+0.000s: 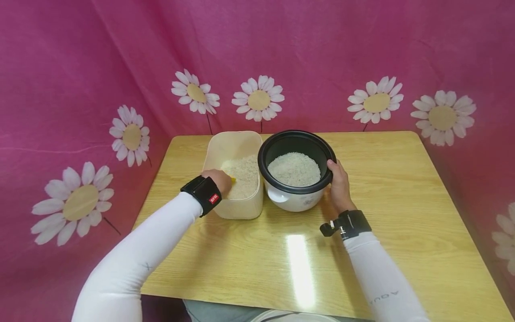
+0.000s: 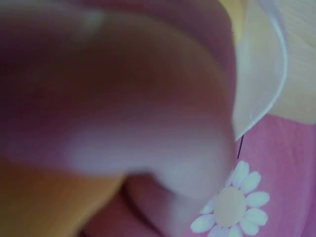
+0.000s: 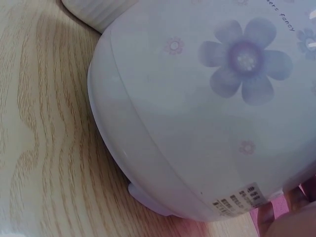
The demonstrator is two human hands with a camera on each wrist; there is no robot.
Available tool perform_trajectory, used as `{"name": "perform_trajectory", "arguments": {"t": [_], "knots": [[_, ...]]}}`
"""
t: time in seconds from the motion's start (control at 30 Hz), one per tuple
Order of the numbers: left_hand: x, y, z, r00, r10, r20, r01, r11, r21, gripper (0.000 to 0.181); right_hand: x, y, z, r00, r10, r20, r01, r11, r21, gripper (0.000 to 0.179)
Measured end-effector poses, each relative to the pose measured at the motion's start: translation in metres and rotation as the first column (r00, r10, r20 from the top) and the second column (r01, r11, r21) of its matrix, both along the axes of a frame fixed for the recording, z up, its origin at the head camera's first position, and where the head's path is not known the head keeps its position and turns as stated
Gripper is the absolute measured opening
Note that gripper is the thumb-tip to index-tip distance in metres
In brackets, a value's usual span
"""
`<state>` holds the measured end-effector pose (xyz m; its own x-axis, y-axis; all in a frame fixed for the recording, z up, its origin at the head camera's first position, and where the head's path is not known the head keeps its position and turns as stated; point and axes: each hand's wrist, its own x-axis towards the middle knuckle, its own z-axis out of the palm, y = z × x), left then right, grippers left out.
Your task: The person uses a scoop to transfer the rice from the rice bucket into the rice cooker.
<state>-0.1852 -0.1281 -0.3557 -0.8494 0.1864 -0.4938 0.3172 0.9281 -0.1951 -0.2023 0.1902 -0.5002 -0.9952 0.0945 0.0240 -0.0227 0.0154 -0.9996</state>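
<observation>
My left hand (image 1: 220, 181) reaches into a cream rice bin (image 1: 216, 152) and grips a yellow utensil (image 1: 233, 180), mostly hidden by the hand. Loose rice (image 1: 246, 172) lies in the bin around it. In the left wrist view, blurred fingers (image 2: 163, 113) fill most of the picture, with yellow showing beside them. Just to the right of the bin stands a white rice cooker (image 1: 295, 202) with a black rim and a mound of rice (image 1: 295, 170) inside. My right hand (image 1: 340, 185) holds the cooker at its right side, thumb on the rim.
Bin and cooker stand side by side on a light wooden table (image 1: 386, 179). A pink curtain (image 1: 314, 53) with printed daisies surrounds the table's back and sides. Part of a white round object (image 1: 295, 316) shows below the table's front edge.
</observation>
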Motion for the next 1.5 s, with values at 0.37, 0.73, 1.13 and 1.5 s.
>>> {"name": "perform_trajectory", "arguments": {"t": [0.37,0.73,1.13,1.5], "knots": [[-0.017,-0.005,0.007,0.984,0.005,0.177,-0.002,1.0,-0.016,0.023,-0.001,0.002,-0.003,1.0,0.0,0.027,0.0,1.0,-0.007,0.059],[-0.032,-0.014,-0.007,0.881,0.305,0.363,-0.378,0.913,0.152,0.03,-0.003,0.004,-0.004,1.0,0.002,0.021,-0.001,1.0,-0.016,0.058],[-0.037,-0.005,-0.002,0.813,0.426,0.396,-0.518,0.84,0.16,0.037,0.0,0.002,-0.004,1.0,-0.004,0.017,0.004,1.0,-0.019,0.058],[-0.038,-0.005,-0.002,0.804,0.423,0.418,-0.55,0.797,0.249,0.04,0.0,0.001,-0.001,1.0,0.0,0.012,0.0,1.0,-0.028,0.058]]}}
